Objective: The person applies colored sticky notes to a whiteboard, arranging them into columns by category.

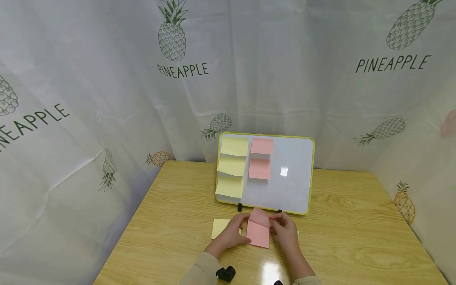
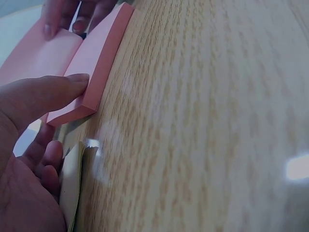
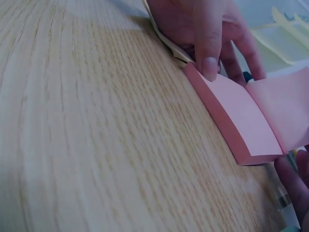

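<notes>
The thumb of the left hand (image 1: 231, 233) is pressed onto the upper face of the pink pad (image 1: 258, 236), at its near left corner, while the other fingers are spread along its left side toward the far end; the pad is thus held between thumb and fingers, lying flat under the thumb on the table (image 1: 149, 237); by the right hand (image 1: 286, 233) the right edge of the pad's top sheet (image 1: 260, 217) is pinched between thumb and fingers, the gap being closed on the paper; the sheet is lifted from the pad's near end and bent up along a crease at the far end, where it is seen to be attached; just left of the pad a yellow pad (image 1: 219, 227) is partly covered by the left hand; to the right of the pad a small pale thing (image 1: 298, 232) is mostly hidden by the right hand, and what it is cannot be told; just beyond the pad a yellow-rimmed whiteboard (image 1: 288, 190) is propped up on black feet (image 1: 240, 207); on it, beyond and left of the pad, three yellow notes (image 1: 231, 165) are stuck in a column, and straight beyond the pad two pink notes (image 1: 259, 169) are stuck one above the other; farthest from the pad, a pineapple-printed curtain (image 1: 270, 79) is hung.
</notes>
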Demonstrator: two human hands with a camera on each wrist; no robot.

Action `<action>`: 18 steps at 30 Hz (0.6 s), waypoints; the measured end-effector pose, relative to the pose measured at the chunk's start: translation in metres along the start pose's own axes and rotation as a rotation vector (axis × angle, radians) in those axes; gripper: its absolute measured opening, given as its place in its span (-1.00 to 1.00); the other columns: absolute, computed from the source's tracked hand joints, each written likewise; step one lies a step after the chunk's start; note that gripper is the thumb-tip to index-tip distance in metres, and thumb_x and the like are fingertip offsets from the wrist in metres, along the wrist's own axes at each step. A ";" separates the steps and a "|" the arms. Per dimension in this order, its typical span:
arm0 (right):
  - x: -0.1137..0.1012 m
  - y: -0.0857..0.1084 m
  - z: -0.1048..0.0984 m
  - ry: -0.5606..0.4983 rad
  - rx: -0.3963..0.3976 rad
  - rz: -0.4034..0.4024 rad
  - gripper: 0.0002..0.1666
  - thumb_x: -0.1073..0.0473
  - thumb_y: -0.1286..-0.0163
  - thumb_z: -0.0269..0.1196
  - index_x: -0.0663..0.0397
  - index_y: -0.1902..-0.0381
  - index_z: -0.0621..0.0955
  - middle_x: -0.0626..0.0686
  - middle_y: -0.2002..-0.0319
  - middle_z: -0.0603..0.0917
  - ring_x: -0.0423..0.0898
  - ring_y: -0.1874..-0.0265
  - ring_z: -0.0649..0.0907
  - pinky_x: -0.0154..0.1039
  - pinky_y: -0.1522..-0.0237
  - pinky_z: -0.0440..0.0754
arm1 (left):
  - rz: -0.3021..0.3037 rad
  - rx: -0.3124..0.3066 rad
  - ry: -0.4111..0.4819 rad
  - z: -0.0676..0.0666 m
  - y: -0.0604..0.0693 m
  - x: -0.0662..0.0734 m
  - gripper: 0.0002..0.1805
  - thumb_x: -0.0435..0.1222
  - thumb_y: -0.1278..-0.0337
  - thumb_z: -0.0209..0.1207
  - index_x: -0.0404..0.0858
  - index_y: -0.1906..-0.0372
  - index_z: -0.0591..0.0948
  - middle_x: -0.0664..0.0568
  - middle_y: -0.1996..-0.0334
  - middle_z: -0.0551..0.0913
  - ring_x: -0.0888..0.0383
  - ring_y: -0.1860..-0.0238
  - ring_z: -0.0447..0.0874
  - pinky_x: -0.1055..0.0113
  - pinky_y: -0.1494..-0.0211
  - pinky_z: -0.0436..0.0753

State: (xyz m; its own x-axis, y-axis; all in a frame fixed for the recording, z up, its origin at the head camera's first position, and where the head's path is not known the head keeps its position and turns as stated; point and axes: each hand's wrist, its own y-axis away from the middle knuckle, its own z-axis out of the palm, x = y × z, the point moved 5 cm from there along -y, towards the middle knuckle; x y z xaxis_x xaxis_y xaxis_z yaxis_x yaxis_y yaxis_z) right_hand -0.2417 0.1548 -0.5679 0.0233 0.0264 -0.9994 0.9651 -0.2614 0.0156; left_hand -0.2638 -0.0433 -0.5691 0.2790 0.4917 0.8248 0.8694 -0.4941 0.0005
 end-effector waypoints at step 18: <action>0.002 0.001 -0.004 -0.124 0.049 -0.032 -0.90 0.53 -0.35 0.16 0.47 0.19 0.48 0.14 0.36 0.61 -0.10 0.51 0.64 -0.24 0.42 0.67 | -0.003 -0.008 0.045 0.001 0.002 0.002 -0.10 -0.39 0.13 0.49 -0.16 -0.38 0.31 0.09 -0.01 0.38 0.19 0.20 0.32 0.33 0.16 0.36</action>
State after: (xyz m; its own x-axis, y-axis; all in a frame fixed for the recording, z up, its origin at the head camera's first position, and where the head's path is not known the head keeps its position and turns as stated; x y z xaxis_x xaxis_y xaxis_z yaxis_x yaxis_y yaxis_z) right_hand -0.2393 0.1586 -0.5694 -0.0429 -0.0829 -0.9956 0.9509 -0.3092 -0.0153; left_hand -0.2614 -0.0427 -0.5680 0.2574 0.4606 0.8495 0.8671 -0.4981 0.0074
